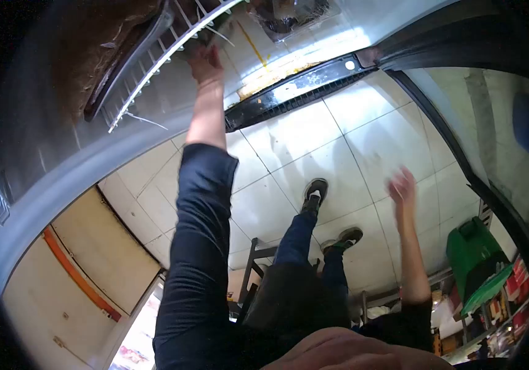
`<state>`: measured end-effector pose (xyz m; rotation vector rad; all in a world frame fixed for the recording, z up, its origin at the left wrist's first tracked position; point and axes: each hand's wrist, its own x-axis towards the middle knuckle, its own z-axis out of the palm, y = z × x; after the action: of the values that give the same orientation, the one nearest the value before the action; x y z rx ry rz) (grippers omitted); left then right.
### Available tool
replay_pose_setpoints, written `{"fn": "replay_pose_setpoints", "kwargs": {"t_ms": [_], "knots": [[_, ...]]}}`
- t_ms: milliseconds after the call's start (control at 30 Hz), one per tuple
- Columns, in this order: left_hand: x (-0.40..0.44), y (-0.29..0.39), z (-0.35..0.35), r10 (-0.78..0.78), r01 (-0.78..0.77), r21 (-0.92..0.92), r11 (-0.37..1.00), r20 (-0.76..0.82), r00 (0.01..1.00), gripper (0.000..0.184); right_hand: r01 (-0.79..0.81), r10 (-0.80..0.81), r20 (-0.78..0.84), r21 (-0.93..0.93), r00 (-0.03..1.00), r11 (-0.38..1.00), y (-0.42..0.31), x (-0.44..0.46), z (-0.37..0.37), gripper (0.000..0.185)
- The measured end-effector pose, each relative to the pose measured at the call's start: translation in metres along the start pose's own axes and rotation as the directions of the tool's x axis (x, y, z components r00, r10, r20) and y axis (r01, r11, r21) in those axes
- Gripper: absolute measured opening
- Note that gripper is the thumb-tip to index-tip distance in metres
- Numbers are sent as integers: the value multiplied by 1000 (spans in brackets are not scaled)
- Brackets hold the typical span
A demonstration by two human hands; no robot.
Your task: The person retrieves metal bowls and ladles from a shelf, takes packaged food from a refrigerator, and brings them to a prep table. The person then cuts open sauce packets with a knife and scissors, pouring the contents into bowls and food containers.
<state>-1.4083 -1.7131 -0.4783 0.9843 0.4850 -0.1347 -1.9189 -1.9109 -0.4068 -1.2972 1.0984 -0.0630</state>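
Two bare arms stretch away from the body, the left one straight up toward the upper middle of the frame, its dark sleeve [203, 222] pushed back from the wrist. At its end the left hand [206, 66] is inside an open white cabinet [79, 185], just beside the curved edge of a wire rack [167, 55] in the upper left; its fingers bend around something dark, and I cannot tell whether they pinch it. On the right side, the right hand [403, 185] hangs blurred over the tiled floor [301, 148], holding nothing, its fingers loosely apart. The rack's rim (a loose pale strip [147, 120] pokes out below it) crowds the left hand's side. A black vented panel [304, 89] runs along the cabinet's lower edge, upper centre. A dark-edged door [443, 123] stands open at the right, with a green bin [474, 253] beside it, lower right.
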Motion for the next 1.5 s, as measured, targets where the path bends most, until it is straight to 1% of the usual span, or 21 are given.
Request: {"fn": "replay_pose_setpoints", "kwargs": {"t_ms": [67,167,233,300,333,367,567,633,700,733,800,833,933,1133,1167,1200,1233,1267,1333,1433,1500], "knots": [[-37,-3,-8,45,-47,-43,998,-40,998,17,104,-191,227,346,955,932,-20,97,95,72],[-89,-2,-42,64,-69,-25,997,-169,983,11,-61,37,99,252,994,966,-123,187,201,84],[-127,2,-71,115,-111,47,993,-84,990,10,15,-53,71,448,996,894,-154,216,226,90],[-164,8,-91,86,-58,149,987,-189,978,17,202,-255,56,459,965,865,-164,245,233,83],[-178,6,-113,86,-66,113,991,-177,981,21,114,-154,75,384,985,916,-157,266,238,29],[-194,5,-133,85,-73,78,994,-166,982,24,156,-221,147,359,964,920,-150,290,234,28],[-291,28,-205,-24,78,344,936,-159,987,23,36,-108,147,422,983,906,-159,289,244,17],[-315,29,-221,-118,229,415,880,-277,954,18,229,-345,364,325,865,918,-166,272,238,64],[-336,28,-246,-131,287,452,845,-345,929,17,249,-289,43,398,956,883,-157,210,266,39],[-347,27,-258,-139,343,488,802,-407,903,16,204,-273,224,286,936,936,-149,200,269,46],[-370,33,-279,-162,381,464,800,-444,881,16,165,-285,158,521,945,837,-120,168,300,56],[-376,36,-287,-176,407,452,793,-471,865,17,291,-509,148,671,848,681,-104,165,318,57],[-399,48,-306,-116,362,462,809,-479,870,13,104,-144,34,535,989,838,-118,167,370,52],[-417,76,-298,-88,356,483,800,-493,866,13,618,-628,600,265,495,740,-56,224,409,29],[-420,82,-289,-88,313,483,818,-434,897,13,478,-280,595,-204,753,854,-100,142,371,30],[-427,90,-285,-86,316,484,816,-438,895,13,461,-299,649,-90,699,883,-34,136,360,36],[-432,95,-281,-97,303,507,807,-393,914,13,806,-656,614,54,439,590,48,130,344,45],[-438,99,-275,-111,290,527,799,-346,932,13,419,223,829,-469,514,778,18,73,294,51],[-455,116,-251,-153,298,606,737,-279,948,13,-398,429,731,-232,531,887,35,-11,226,41],[-488,131,-234,-224,249,698,672,-129,966,10,-606,347,681,178,645,776,55,-103,153,46],[-506,138,-226,-436,205,877,434,6,900,8,-436,179,724,184,666,881,79,-131,97,51]]}}
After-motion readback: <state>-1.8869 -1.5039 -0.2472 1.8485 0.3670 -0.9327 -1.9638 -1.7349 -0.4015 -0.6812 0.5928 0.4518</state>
